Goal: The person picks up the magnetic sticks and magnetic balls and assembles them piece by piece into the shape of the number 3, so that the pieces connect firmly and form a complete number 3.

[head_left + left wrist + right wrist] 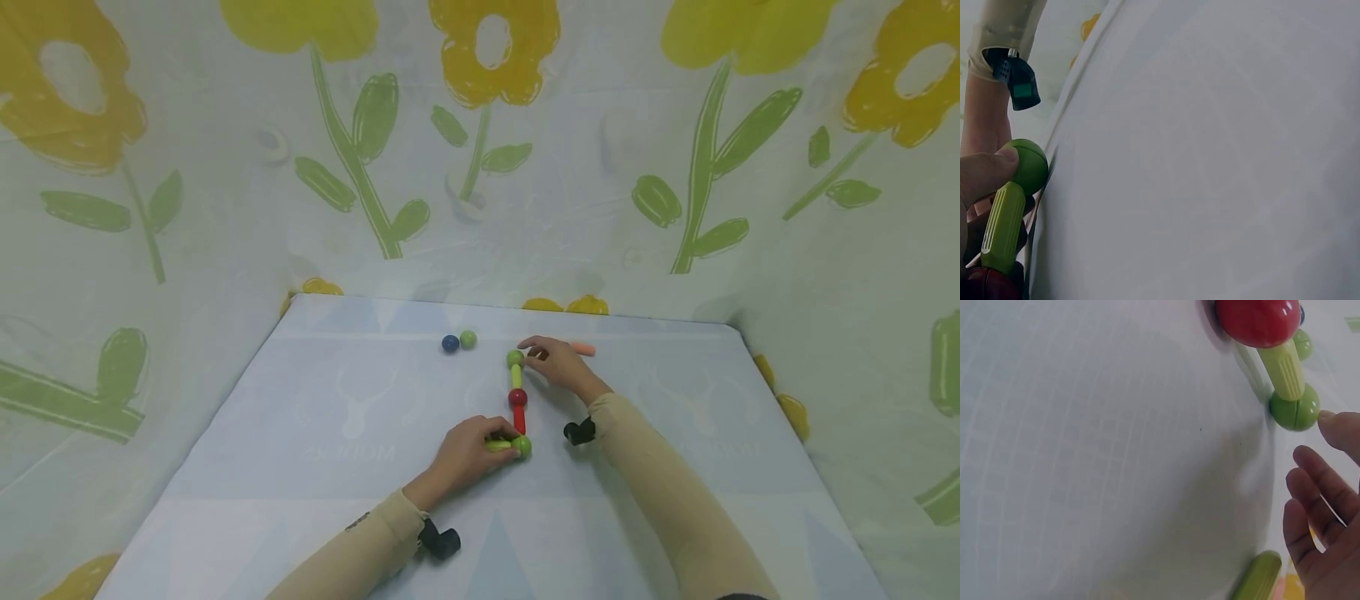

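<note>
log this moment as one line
left hand: pinches chain's near green ball | right hand: beside chain's far green ball | between: red rod, red ball, yellow-green rod | aside: blue ball, loose green ball

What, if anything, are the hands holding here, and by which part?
The left hand pinches the joined stick-and-ball chain by its nearest green ball. The right hand holds nothing; its fingers are spread beside the far green ball.

Beige sleeves run to the wrists; the left sleeve (348, 546), lower left of centre, bears a small dark marking (358, 522). The right sleeve (667, 500) fills the lower right. Rounded black cameras sit at the cuffs: left camera (440, 540), right camera (580, 431). The left hand (468, 450) and right hand (558, 364) are bare.
</note>
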A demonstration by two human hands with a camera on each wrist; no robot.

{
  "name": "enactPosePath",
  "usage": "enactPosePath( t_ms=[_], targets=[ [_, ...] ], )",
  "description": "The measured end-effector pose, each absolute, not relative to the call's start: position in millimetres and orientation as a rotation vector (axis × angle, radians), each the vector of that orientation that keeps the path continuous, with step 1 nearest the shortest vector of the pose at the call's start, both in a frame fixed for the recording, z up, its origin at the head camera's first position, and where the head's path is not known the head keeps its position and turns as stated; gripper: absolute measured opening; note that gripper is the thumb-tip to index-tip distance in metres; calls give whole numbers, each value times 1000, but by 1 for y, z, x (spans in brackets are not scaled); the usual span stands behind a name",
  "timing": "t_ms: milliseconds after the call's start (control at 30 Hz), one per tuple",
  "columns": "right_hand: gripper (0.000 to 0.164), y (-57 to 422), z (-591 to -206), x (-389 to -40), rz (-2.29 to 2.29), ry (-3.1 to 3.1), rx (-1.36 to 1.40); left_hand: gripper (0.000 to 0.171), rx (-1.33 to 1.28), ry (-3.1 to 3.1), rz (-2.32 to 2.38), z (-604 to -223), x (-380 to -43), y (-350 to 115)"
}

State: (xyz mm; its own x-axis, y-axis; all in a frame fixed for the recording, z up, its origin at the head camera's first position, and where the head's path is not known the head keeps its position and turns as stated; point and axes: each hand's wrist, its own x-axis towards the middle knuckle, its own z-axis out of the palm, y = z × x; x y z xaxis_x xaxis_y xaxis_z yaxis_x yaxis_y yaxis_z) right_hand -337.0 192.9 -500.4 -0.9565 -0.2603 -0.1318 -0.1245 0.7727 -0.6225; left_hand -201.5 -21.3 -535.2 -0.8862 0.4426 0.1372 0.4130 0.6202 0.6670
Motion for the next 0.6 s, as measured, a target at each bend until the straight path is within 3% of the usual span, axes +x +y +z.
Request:
enactPosePath(
  t_ms=[600],
  targets=[
    [29,250,-496,-324,-939,2869,-180,18,751,2799,1144,-534,-200,-22]
  ],
)
